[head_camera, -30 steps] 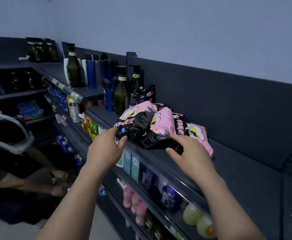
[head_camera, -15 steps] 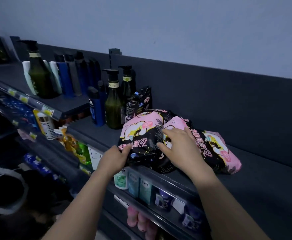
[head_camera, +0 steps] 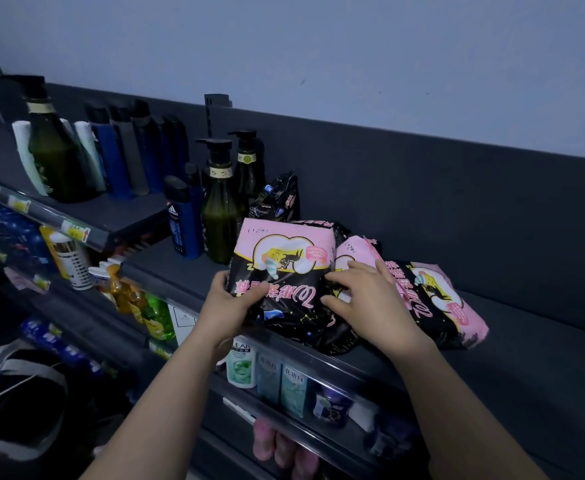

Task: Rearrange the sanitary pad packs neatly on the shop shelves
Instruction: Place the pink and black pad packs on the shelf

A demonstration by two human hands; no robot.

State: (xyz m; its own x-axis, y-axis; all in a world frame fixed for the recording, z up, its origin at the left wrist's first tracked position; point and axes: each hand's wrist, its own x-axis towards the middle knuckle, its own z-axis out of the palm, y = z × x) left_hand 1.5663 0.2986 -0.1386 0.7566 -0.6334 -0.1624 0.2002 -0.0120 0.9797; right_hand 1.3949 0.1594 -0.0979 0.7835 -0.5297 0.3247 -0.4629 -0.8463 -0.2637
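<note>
Sanitary pad pack (head_camera: 284,268) pinched in left fingers (head_camera: 252,294), right fingers (head_camera: 342,281) spread against its right edge.

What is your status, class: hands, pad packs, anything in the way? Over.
Left hand grips front pad pack. Right hand rests on middle pack. Third pack lies flat to the right. Green pump bottle close behind, left.

I was looking at a shop aisle. Dark metal shelves (head_camera: 526,362) ran in tiers along the wall, with yellow price labels (head_camera: 73,232) clipped to their front rails. Goods stood grouped by kind: green pump bottles (head_camera: 220,220), a blue Adidas bottle (head_camera: 181,225), boxed toiletries (head_camera: 280,381) a tier below, and pink-and-black sanitary pad packs (head_camera: 284,251) heaped on top.
</note>
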